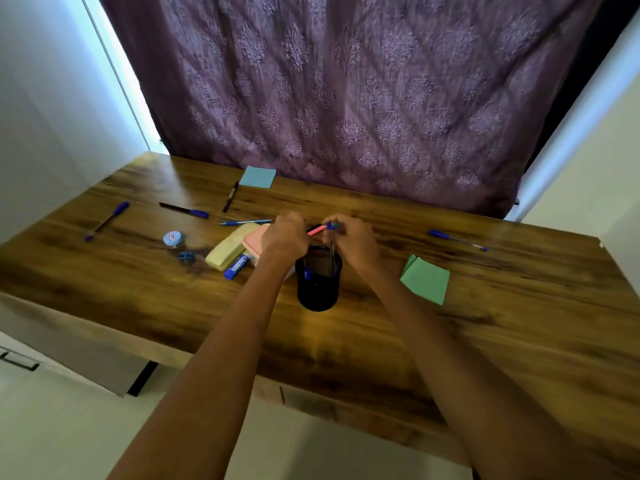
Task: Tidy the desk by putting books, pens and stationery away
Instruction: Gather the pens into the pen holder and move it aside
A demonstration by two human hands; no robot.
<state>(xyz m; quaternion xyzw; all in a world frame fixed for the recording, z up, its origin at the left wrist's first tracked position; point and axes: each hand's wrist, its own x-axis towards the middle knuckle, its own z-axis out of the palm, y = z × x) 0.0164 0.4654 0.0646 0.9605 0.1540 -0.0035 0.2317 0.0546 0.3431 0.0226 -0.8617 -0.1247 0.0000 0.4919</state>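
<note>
- Landmark: a black mesh pen holder (318,282) stands upright near the middle of a wooden desk (381,341), seen from above by a head-worn camera.
- Far left of the holder, a blue-capped pen (107,221) lies loose near the desk's left end.
- Left of the holder and further back lie a black pen with a blue cap (183,209), a black marker (230,197) and a blue ballpoint (244,222); a blue sticky-note pad (258,177) sits at the back edge.
- Nearer, left of the holder, sit a small round tin (173,239), a blue sharpener-like piece (186,256), a yellow pad (231,249) leaning on a pink pad (254,237), and a blue glue stick (238,266).
- Just above the holder's rim, the left hand (285,237) has its fingers curled; blur hides whether they pinch the pink pen (317,230) between the two hands.
- The right hand (349,242) pinches a blue-capped pen (332,251) that hangs point-down into the holder.
- Right of the holder lies a green sticky-note pad (426,279); further right, another blue pen (457,240).
- Progress appears early: one pen shows inside the holder, while most pens and all pads remain scattered.
</note>
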